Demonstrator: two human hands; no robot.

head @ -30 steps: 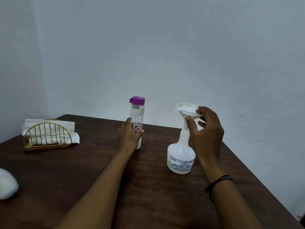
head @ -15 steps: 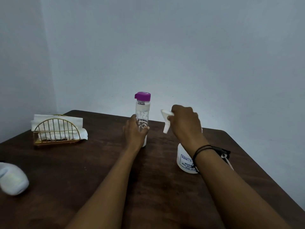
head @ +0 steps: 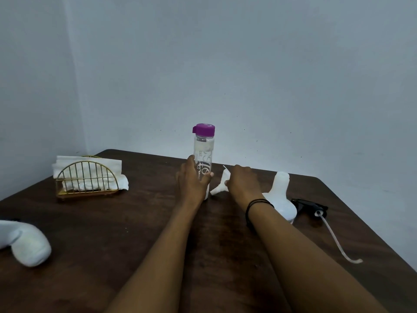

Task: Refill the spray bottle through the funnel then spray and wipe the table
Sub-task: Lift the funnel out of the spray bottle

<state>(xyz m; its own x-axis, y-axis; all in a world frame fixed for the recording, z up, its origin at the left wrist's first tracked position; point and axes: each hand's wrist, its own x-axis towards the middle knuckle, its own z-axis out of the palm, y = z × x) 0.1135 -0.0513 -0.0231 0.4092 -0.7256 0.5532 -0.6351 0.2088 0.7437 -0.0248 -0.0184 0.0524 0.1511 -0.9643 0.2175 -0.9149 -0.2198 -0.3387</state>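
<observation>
Far left, a rolled white cloth [head: 27, 246] lay on the dark wood table [head: 112, 233], partly cut off by the frame edge. Behind it a gold wire holder [head: 86, 179] stood with folded white napkins [head: 90, 168] in it, near the table's back-left corner. Centre: left hand [head: 193, 180] reached forward, forearm straight out, fingers wrapped around the lower half of the clear water bottle [head: 203, 154], thumb on the right side of it. Bottle stood upright on the table, purple flip cap [head: 204, 129] closed. White print on the bottle partly hidden by the hand; only fragments like "s" and "o" legible, no brand readable. Just right of the bottle, right hand [head: 242, 182] was palm-down, low over the table, fingers closed on the white funnel [head: 222, 185]; funnel lay tipped on its side, spout pointing left toward the bottle base, spout tip at or just above the table, can't tell which. Black band [head: 257, 205] on the right wrist. Right of that wrist, the white spray bottle [head: 281, 195] stood upright, neck open, no head on it; its label was hidden behind the forearm, unreadable. Further right, the black trigger spray head [head: 309, 205] lay on the table next to the bottle, its pale dip tube [head: 336, 240] trailing toward the near-right edge.
</observation>
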